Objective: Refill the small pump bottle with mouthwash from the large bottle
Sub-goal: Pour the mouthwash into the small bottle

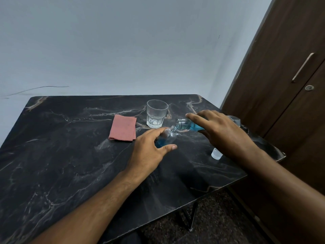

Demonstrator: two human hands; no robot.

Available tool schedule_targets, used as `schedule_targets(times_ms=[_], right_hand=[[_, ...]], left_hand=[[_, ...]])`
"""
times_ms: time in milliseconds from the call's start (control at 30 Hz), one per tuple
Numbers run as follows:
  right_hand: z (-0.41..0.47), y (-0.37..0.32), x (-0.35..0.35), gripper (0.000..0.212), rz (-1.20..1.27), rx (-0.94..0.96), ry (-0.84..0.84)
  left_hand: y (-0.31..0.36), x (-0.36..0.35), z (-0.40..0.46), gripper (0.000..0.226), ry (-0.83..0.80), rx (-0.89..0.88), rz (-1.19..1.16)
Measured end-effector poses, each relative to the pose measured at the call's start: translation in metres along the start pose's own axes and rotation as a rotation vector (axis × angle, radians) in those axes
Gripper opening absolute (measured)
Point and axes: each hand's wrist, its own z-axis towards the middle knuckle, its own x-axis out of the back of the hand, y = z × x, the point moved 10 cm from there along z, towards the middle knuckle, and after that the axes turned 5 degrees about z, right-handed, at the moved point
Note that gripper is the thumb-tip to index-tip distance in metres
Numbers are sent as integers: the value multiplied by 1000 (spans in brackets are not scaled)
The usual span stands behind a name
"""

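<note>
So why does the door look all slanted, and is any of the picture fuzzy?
Head view: the wide-angle lens bends the edges, so the brown door leans; the light is soft and dim, with no hard shadows; the glass and pink cloth look sharp; the big bottle and small bottle are slightly fuzzy where blue liquid meets.

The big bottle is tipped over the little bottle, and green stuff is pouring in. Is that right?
Almost. The head view shows the big bottle in the right hand tipped over the little bottle, which the left hand steadies, but the liquid is blue, not green.
</note>
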Motion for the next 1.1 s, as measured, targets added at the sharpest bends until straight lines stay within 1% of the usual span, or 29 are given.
schedule_targets(times_ms=[300,733,1100], right_hand=[[1,-2,2,70,-3,7,-2],[1,-1,2,67,-6,-5,-27],[2,-1,3,67,-7,10,-24]], left_hand=[[1,1,0,57,11,-9,4],[3,2,0,53,8,-15,4],[5,2,0,56,5,-17,1]])
